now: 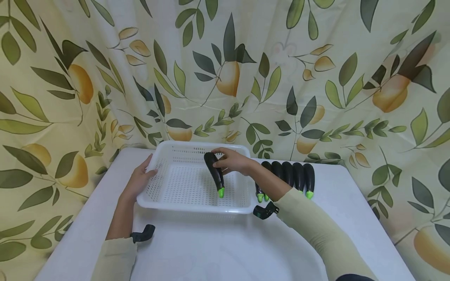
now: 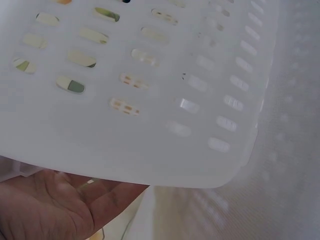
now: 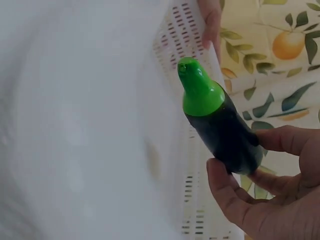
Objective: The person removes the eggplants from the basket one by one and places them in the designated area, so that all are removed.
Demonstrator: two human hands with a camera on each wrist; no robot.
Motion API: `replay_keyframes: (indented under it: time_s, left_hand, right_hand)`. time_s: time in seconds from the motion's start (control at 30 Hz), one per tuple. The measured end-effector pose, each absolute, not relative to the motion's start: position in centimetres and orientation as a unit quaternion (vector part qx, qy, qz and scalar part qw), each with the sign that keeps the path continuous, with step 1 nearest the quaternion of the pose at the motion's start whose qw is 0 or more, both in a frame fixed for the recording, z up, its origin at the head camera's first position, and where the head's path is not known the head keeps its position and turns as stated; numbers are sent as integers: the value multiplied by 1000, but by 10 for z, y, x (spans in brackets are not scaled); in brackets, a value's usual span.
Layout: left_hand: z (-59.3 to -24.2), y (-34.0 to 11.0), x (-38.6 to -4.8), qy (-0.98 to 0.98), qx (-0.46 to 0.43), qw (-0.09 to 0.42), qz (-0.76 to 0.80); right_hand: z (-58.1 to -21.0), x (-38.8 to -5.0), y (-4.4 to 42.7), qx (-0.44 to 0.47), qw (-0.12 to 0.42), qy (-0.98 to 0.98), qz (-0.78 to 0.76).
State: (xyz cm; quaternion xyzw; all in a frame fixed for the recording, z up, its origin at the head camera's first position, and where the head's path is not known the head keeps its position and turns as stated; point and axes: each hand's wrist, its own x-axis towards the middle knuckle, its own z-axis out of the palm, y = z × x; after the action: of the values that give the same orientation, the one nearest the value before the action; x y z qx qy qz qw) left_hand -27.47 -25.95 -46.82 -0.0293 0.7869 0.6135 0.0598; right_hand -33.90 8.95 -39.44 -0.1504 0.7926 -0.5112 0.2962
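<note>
A dark purple eggplant [image 1: 215,173] with a bright green stem end hangs over the inside of a white plastic basket [image 1: 197,210]. My right hand [image 1: 232,160] pinches it between thumb and fingers near its rounded end; in the right wrist view the green stem end [image 3: 200,90] points away from the hand. At the basket's left side, my left hand [image 1: 139,179] grips the rim, its thumb over the edge. The left wrist view shows that hand [image 2: 55,205] against the slotted basket wall [image 2: 110,145], with part of its fingers hidden.
Several more eggplants [image 1: 309,177] lie side by side on the white table [image 1: 197,249], right of the basket and partly behind my right forearm. A curtain [image 1: 267,89] with a fruit and leaf print hangs behind and beside the table.
</note>
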Motion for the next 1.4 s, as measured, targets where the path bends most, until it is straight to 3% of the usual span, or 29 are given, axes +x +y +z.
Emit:
replay_keyframes:
  time_s: [0.57, 1.07, 1.4]
  left_hand:
    - [-476, -259, -273, 777, -42, 72, 624]
    - [-472, -259, -276, 782, -31, 69, 619]
    - [-473, -259, -280, 783, -36, 68, 617]
  right_hand:
    - [-403, -318, 125, -128, 185, 803, -553]
    - [-404, -294, 155, -124, 125, 793, -583]
    - [-409, -290, 182, -65, 102, 792, -599]
